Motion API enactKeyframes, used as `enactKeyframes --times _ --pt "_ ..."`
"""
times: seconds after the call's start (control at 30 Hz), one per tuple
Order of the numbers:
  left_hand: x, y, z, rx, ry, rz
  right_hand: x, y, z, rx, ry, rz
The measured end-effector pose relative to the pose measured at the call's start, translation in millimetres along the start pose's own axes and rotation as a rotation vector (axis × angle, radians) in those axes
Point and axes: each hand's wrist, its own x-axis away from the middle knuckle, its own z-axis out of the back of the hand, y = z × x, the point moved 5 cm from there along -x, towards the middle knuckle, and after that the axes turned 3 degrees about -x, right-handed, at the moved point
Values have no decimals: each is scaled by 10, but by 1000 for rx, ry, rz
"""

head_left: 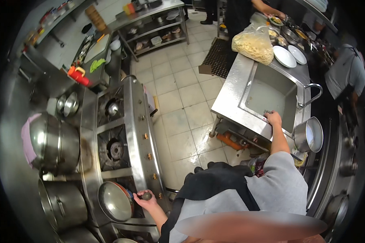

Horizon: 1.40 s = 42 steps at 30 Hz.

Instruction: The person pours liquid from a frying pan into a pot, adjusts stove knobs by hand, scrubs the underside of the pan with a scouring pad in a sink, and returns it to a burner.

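Observation:
On the stove at lower left, a frying pan (114,202) with a pale inside and an orange-red outer wall stands over a burner. My left hand (147,201) is closed around its dark handle (146,196), whose rounded end shows between the fingers. My right arm reaches out to the near edge of the steel sink (257,87). There my right hand (274,118) is closed on a small greyish lump (267,112), too small to name. A steel pot (309,135) with a whitish inside stands close to the right forearm.
Gas burners (114,150) line the stove. Large steel pots (63,204) crowd its left side. A plastic bag of noodles (253,42) and white plates (284,56) sit beyond the sink. Co-workers (344,67) stand at the far right and top. Tiled floor (180,105) lies between.

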Motion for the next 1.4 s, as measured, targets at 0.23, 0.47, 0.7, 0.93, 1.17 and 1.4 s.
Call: enactKeyframes --times 0.23,0.47,0.7,0.93,1.17,1.4 --pt "245 -157 -544 -113 50 122 143 -67 78 -27 72 -33" --pt "535 -590 -1028 -633 -231 352 153 -97 114 -14 17 -18" --pt "533 -1145 -2283 -1389 -671 237 35 -89 59 -70 8 25" --pt "516 -2177 -3710 -1902 -966 -740 -178 28 -111 -68 -26 84" --pt "926 -3315 -4413 -2047 -1230 -1027 -230 271 -1 -806 88 52" --pt "917 -3983 -4441 -2070 -1495 -970 822 42 980 -1680 86 78"
